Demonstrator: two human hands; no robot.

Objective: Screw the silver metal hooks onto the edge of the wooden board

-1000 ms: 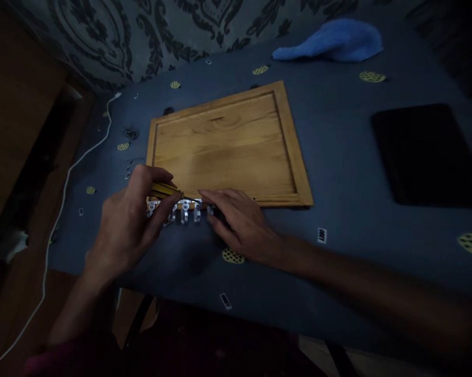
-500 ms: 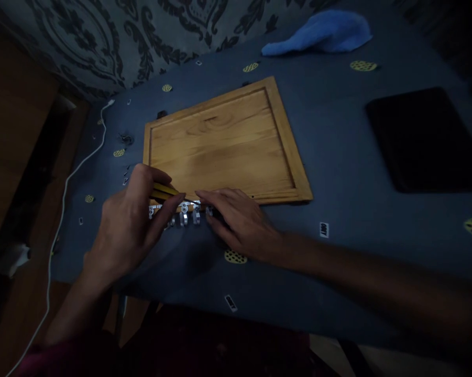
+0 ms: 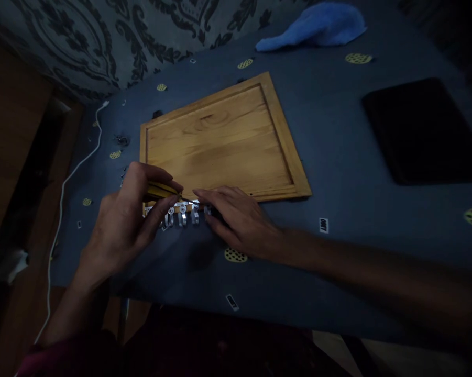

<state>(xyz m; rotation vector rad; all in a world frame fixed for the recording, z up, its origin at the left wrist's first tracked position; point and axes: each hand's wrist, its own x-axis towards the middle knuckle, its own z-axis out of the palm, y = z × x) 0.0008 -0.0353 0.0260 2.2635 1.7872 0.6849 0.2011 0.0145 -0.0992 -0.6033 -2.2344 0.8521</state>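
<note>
- Row of shiny silver metal hooks (image 3: 183,213): along near edge of light-brown framed wooden board (image 3: 216,141), left of its middle.
- Slim yellow-and-black screwdriver (image 3: 162,190): thin shaft points right, tip at the hooks beside the right fingers.
- Left hand (image 3: 120,225): pinches screwdriver handle between thumb and fingers.
- Right hand (image 3: 239,222): fingers bent over the right-end hook, thumb below; can't tell if gripping or only bracing.
- Step, judged: driving a hook fastening; next move calls for tip seated, hooks steadied.
- Board lies flat on blue-grey patterned tablecloth (image 3: 322,131).
- Farther out: crumpled blue cloth (image 3: 320,26), flat black rectangular object (image 3: 420,131).
</note>
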